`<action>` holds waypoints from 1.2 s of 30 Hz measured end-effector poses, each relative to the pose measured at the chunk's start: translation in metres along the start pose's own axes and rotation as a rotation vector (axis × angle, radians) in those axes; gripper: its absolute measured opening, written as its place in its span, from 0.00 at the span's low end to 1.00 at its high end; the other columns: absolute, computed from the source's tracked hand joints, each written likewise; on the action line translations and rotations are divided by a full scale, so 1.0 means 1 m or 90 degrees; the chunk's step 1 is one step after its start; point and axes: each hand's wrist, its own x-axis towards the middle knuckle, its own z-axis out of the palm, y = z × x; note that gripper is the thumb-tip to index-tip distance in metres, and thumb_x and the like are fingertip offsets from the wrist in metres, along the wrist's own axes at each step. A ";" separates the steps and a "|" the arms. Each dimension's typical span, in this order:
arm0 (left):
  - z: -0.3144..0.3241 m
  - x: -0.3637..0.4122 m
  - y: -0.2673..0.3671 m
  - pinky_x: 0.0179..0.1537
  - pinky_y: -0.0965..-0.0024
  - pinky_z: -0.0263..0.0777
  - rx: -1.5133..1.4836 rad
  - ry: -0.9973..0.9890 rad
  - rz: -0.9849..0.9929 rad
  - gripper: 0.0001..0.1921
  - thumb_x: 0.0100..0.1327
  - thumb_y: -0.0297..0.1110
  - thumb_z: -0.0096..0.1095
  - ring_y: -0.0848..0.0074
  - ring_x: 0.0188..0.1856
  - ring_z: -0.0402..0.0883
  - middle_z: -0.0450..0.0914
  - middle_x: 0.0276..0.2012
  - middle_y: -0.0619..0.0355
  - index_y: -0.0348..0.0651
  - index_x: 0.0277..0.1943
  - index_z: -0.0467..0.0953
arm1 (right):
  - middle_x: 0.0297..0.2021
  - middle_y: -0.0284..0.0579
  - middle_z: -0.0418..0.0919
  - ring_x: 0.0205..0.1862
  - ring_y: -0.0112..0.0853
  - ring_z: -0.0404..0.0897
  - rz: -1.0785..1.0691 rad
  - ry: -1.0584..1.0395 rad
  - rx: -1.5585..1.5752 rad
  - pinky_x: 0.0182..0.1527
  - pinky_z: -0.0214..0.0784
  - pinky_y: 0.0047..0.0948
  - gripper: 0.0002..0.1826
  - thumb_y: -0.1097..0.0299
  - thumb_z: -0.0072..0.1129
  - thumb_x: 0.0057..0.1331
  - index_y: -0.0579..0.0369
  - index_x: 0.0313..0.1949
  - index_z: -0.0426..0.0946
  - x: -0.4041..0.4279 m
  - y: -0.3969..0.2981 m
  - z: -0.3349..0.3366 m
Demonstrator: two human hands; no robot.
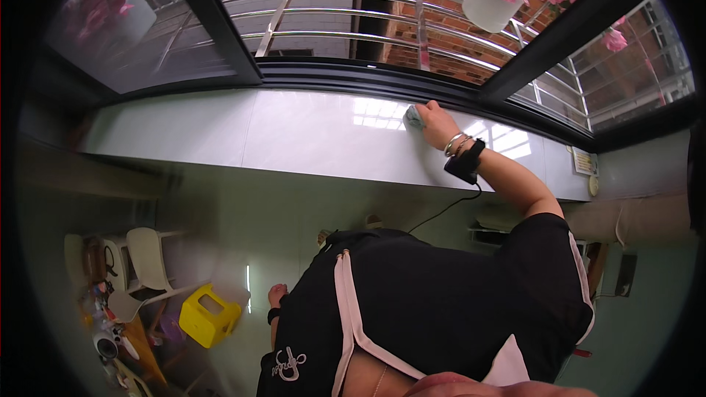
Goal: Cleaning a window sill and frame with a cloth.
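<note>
On the white tiled window sill (309, 127), my right hand (436, 121) grips a crumpled grey-green cloth (413, 117) close to the dark window track. Bangles and a black strapped device with a cable are on that wrist. The cloth touches the sill's glossy surface, beside bright window reflections. My left hand (277, 293) hangs low beside my body, far from the sill, with a black band at its wrist. Its fingers look curled, but too little shows to tell whether anything is in them.
A dark-framed window (364, 74) stands open onto metal bars (331, 11). Pink flowers in a white pot (491, 10) hang outside. A small card (583, 161) lies at the sill's right end. Lower left are a yellow plastic stool (207, 320), pale chairs (148, 259) and a cluttered table.
</note>
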 end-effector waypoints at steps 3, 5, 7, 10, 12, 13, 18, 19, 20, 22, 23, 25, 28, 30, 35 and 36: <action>0.008 -0.023 0.028 0.26 0.75 0.69 0.005 0.034 -0.031 0.14 0.48 0.33 0.62 0.77 0.22 0.73 0.76 0.24 0.57 0.34 0.36 0.73 | 0.36 0.52 0.66 0.36 0.47 0.71 -0.090 -0.051 0.041 0.39 0.65 0.38 0.20 0.81 0.45 0.46 0.52 0.42 0.67 0.018 -0.038 0.014; 0.014 -0.036 0.064 0.29 0.74 0.70 0.070 0.009 0.046 0.16 0.48 0.35 0.62 0.75 0.25 0.75 0.77 0.27 0.55 0.34 0.37 0.74 | 0.35 0.51 0.66 0.35 0.47 0.71 -0.155 -0.086 0.077 0.39 0.65 0.38 0.20 0.81 0.45 0.47 0.52 0.42 0.67 0.035 -0.053 0.019; 0.011 -0.047 0.093 0.33 0.72 0.70 0.124 0.010 0.110 0.18 0.47 0.37 0.62 0.74 0.29 0.77 0.78 0.29 0.53 0.34 0.39 0.74 | 0.34 0.54 0.67 0.36 0.46 0.71 -0.205 -0.024 0.107 0.38 0.65 0.38 0.18 0.81 0.45 0.46 0.56 0.40 0.68 0.057 -0.074 0.019; 0.014 -0.032 0.087 0.35 0.72 0.70 0.102 0.036 0.113 0.18 0.49 0.37 0.61 0.73 0.31 0.76 0.78 0.30 0.54 0.34 0.40 0.73 | 0.33 0.52 0.67 0.35 0.46 0.71 -0.240 -0.065 0.027 0.37 0.66 0.38 0.18 0.80 0.46 0.47 0.54 0.40 0.69 0.075 -0.113 0.028; 0.021 -0.027 0.083 0.32 0.74 0.70 0.103 0.072 0.128 0.17 0.50 0.36 0.60 0.77 0.28 0.75 0.77 0.29 0.57 0.35 0.40 0.73 | 0.33 0.52 0.67 0.34 0.46 0.71 -0.304 -0.060 0.038 0.37 0.66 0.38 0.18 0.81 0.46 0.47 0.54 0.40 0.69 0.072 -0.128 0.040; 0.022 -0.031 0.088 0.37 0.71 0.69 0.101 0.051 0.121 0.19 0.48 0.38 0.60 0.71 0.33 0.76 0.78 0.31 0.52 0.34 0.41 0.73 | 0.34 0.52 0.67 0.34 0.46 0.71 -0.343 -0.049 0.042 0.37 0.66 0.38 0.18 0.80 0.46 0.47 0.53 0.40 0.69 0.063 -0.136 0.045; 0.017 -0.064 0.086 0.43 0.66 0.69 0.111 0.066 0.106 0.21 0.46 0.43 0.59 0.62 0.38 0.77 0.78 0.34 0.47 0.35 0.39 0.75 | 0.34 0.52 0.69 0.36 0.44 0.72 -0.425 -0.263 0.105 0.40 0.67 0.35 0.20 0.78 0.50 0.48 0.54 0.43 0.70 0.015 -0.160 0.032; 0.016 -0.068 0.087 0.43 0.66 0.69 0.083 0.095 0.091 0.21 0.46 0.43 0.59 0.62 0.38 0.77 0.78 0.34 0.47 0.35 0.39 0.75 | 0.34 0.53 0.71 0.37 0.43 0.73 -0.431 -0.338 0.142 0.41 0.67 0.33 0.21 0.77 0.51 0.48 0.54 0.45 0.70 0.017 -0.150 0.028; 0.013 -0.075 0.085 0.43 0.65 0.69 0.145 0.094 0.117 0.21 0.45 0.44 0.58 0.60 0.38 0.77 0.78 0.33 0.46 0.36 0.38 0.76 | 0.34 0.49 0.74 0.36 0.36 0.74 -0.347 -0.419 0.297 0.41 0.67 0.31 0.23 0.76 0.54 0.47 0.54 0.46 0.69 0.015 -0.156 0.002; 0.006 -0.083 0.083 0.43 0.63 0.68 0.201 0.093 0.124 0.21 0.45 0.46 0.57 0.57 0.38 0.76 0.77 0.33 0.45 0.37 0.37 0.76 | 0.30 0.37 0.74 0.28 0.23 0.72 -0.084 -0.352 0.362 0.33 0.66 0.23 0.20 0.76 0.54 0.46 0.59 0.42 0.71 0.034 -0.131 -0.030; 0.006 -0.085 0.076 0.43 0.62 0.68 0.191 0.093 0.108 0.21 0.44 0.46 0.56 0.55 0.39 0.75 0.77 0.33 0.45 0.37 0.36 0.76 | 0.29 0.37 0.75 0.26 0.21 0.71 -0.082 -0.191 0.441 0.29 0.64 0.19 0.17 0.75 0.53 0.50 0.60 0.42 0.71 0.048 -0.109 -0.040; 0.009 -0.093 0.066 0.41 0.61 0.68 0.099 0.144 0.091 0.20 0.44 0.45 0.56 0.56 0.38 0.75 0.77 0.32 0.43 0.37 0.34 0.76 | 0.29 0.36 0.74 0.26 0.21 0.72 -0.023 0.024 0.675 0.26 0.64 0.19 0.13 0.71 0.53 0.57 0.56 0.43 0.70 0.078 -0.070 -0.067; 0.005 -0.106 0.064 0.40 0.68 0.69 0.149 0.121 0.042 0.21 0.44 0.45 0.60 0.63 0.35 0.77 0.78 0.31 0.50 0.39 0.39 0.74 | 0.26 0.32 0.72 0.23 0.18 0.68 0.007 0.097 0.453 0.24 0.59 0.16 0.13 0.67 0.53 0.58 0.55 0.42 0.70 0.119 0.015 -0.074; 0.012 -0.119 0.063 0.40 0.68 0.69 0.116 0.162 0.035 0.21 0.44 0.45 0.59 0.63 0.36 0.77 0.78 0.31 0.50 0.39 0.39 0.74 | 0.23 0.29 0.71 0.19 0.16 0.66 -0.028 0.069 0.454 0.20 0.56 0.15 0.12 0.66 0.53 0.58 0.55 0.42 0.71 0.123 0.004 -0.084; 0.041 -0.152 0.034 0.41 0.67 0.69 0.037 0.178 -0.006 0.21 0.44 0.44 0.59 0.62 0.36 0.77 0.78 0.32 0.48 0.38 0.39 0.74 | 0.29 0.29 0.70 0.27 0.16 0.67 -0.127 0.002 0.452 0.26 0.57 0.14 0.16 0.63 0.54 0.59 0.58 0.43 0.69 0.128 -0.041 -0.073; 0.047 -0.159 0.031 0.41 0.67 0.69 0.021 0.184 -0.021 0.21 0.44 0.44 0.59 0.62 0.36 0.77 0.78 0.32 0.48 0.38 0.39 0.74 | 0.30 0.30 0.71 0.29 0.16 0.67 -0.110 -0.050 0.489 0.27 0.57 0.14 0.18 0.62 0.54 0.59 0.58 0.46 0.68 0.120 -0.067 -0.074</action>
